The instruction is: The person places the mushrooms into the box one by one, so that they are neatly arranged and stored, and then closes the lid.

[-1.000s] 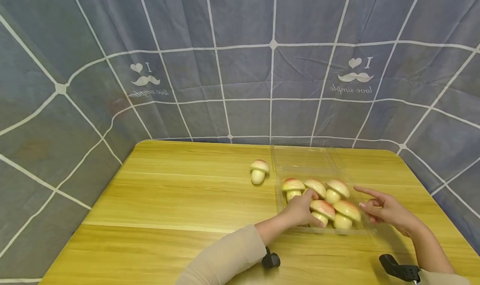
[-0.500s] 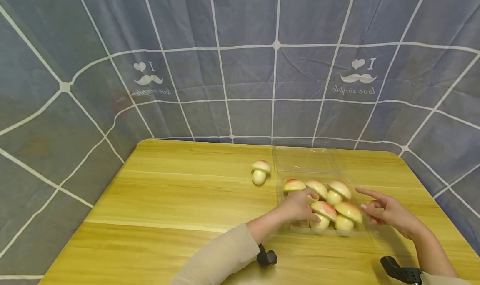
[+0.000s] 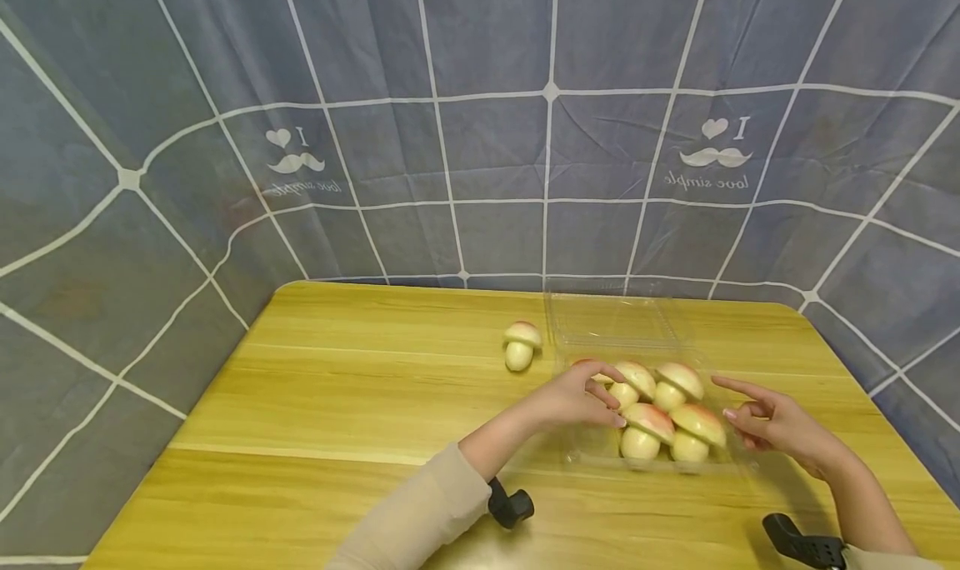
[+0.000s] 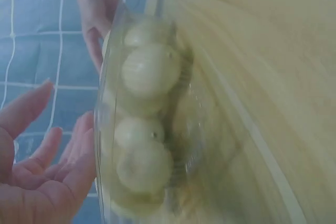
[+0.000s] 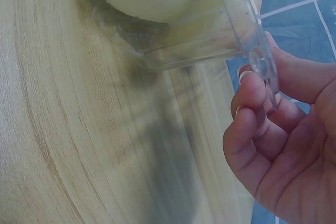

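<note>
A clear plastic clamshell box sits on the right part of the table. Toy mushrooms with red-tinged caps stand in it, in two rows; the front-left spot has none. My left hand hovers over that left part of the box, fingers spread and loosely bent with nothing between them. It partly hides the back-left mushroom. At the box's right side, my right hand pinches the rim between thumb and fingers, plain in the right wrist view. One more mushroom lies on the table, left of the box.
The box's lid is folded back behind it, near the table's far edge. A grey-blue curtain with white lines hangs around the back and sides. Black wrist cameras are strapped under both wrists.
My left hand has drawn back leftward and up from the front mushrooms, and its fingers have loosened. The right hand stays at the box's side. The mushrooms keep their places.
</note>
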`<state>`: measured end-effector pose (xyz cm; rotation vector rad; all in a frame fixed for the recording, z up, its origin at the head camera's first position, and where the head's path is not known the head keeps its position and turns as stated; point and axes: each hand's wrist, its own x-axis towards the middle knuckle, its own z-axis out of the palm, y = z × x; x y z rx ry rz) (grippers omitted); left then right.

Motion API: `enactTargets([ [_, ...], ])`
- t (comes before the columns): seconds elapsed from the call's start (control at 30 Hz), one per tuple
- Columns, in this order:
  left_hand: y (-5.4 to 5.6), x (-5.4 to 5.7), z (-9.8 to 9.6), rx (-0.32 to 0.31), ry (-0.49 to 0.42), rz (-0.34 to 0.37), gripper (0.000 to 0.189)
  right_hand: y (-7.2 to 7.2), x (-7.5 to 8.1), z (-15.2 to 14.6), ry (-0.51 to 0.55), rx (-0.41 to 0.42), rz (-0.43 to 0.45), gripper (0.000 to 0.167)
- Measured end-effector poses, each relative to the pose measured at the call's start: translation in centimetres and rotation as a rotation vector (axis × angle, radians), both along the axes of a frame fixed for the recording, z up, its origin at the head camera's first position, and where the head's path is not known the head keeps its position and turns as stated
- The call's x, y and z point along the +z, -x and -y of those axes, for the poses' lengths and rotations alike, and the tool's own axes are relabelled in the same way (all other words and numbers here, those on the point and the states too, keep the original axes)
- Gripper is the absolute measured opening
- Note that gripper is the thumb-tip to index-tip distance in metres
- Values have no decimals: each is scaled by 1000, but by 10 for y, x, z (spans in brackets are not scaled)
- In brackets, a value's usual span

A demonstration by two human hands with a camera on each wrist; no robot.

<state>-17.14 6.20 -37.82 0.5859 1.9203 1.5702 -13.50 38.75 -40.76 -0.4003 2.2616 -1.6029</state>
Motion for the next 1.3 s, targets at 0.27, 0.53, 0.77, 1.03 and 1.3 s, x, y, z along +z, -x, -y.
enactTargets([
  [0.27, 12, -2, 21, 108, -98, 10, 46, -1, 2, 0, 6, 10, 4, 50],
  [0.53, 27, -3, 50, 187, -137, 26, 46, 0, 0, 1, 9, 8, -11, 50],
  [0.77, 36, -9, 72, 245, -168, 8, 49, 0, 1, 1, 11, 6, -4, 50],
  [1.03, 41, -15, 94, 350, -164, 18, 53, 0, -2, 1, 51, 33, -9, 55],
  [1.3, 48, -24, 103, 405, -156, 18, 56, 0, 0, 0, 29, 29, -20, 55],
])
